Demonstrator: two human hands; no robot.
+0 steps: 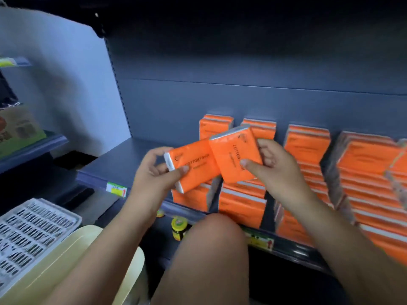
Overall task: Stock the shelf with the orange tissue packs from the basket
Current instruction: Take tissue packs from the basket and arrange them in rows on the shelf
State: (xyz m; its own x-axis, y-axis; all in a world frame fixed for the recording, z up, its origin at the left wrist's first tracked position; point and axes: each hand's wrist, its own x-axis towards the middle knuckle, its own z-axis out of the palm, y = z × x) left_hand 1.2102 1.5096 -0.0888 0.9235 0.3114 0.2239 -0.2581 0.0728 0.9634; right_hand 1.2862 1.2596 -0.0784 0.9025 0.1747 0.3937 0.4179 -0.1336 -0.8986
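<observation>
Head view puts you crouched at the shelf (pixel 123 159), with each of your hands holding one orange tissue pack over its front edge. Your left hand (pixel 154 170) pinches the left pack (pixel 196 166) at its white end, with the thumb on the printed face and the fingers curled behind. Your right hand (pixel 273 168) grips the right pack (pixel 235 155) by its right edge, thumb pressed on the face and fingers wrapped round the back. The two packs meet at their inner edges. The right pack sits a little higher and overlaps the left pack, and both are tilted with their printed faces towards you.

Behind and below the packs, stacks (pixel 308 142) of the same orange packs stand in rows on the shelf and run on to its right end. A price tag (pixel 116 189) sits on the shelf's front lip, left of your left hand. Under the shelf's front edge a yellow-lidded jar (pixel 179 228) stands just beside your knee (pixel 215 249). The white slotted basket (pixel 37 225) lies below and left of the shelf; you cannot tell what it holds.
</observation>
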